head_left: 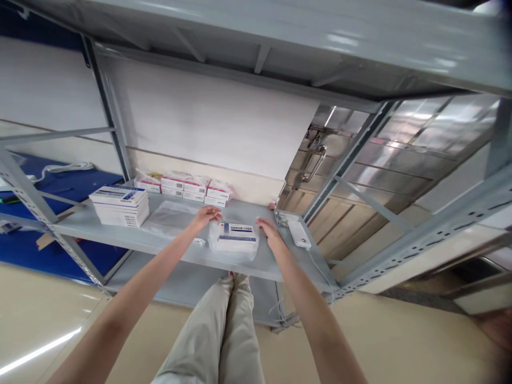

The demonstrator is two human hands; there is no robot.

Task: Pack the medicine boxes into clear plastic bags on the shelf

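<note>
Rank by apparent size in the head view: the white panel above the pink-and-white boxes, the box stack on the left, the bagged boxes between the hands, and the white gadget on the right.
1. White panel
2. Box stack and bagged boxes: too alike to rank
3. White gadget

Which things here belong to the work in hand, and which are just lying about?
Probably in use:
bagged blue-and-white boxes, between the left hand and right hand
stack of similar boxes
loose clear plastic

Probably just lying about:
pink-and-white boxes behind
white corded device
coiled white cable
</note>
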